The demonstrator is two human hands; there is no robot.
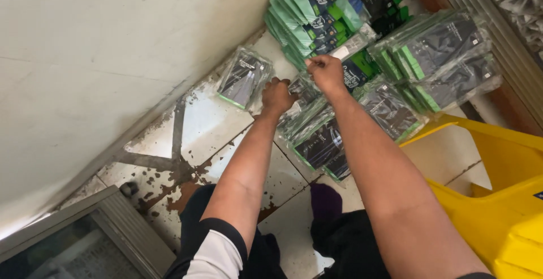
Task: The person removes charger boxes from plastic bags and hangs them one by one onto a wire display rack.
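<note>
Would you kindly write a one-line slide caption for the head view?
Both hands, left hand and right hand, sort clear-wrapped dark packets on a tiled floor.

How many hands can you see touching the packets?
2. The left hand presses on clear-wrapped packets on the tiled floor; the right hand pinches a packet beside the green stack.

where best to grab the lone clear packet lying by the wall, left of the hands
Take the lone packet by its near short edge, the green-trimmed one facing the left hand. It lies flat on the tile, apart from the pile, with the wall close behind it, so coming from the open floor side looks easiest.
</note>
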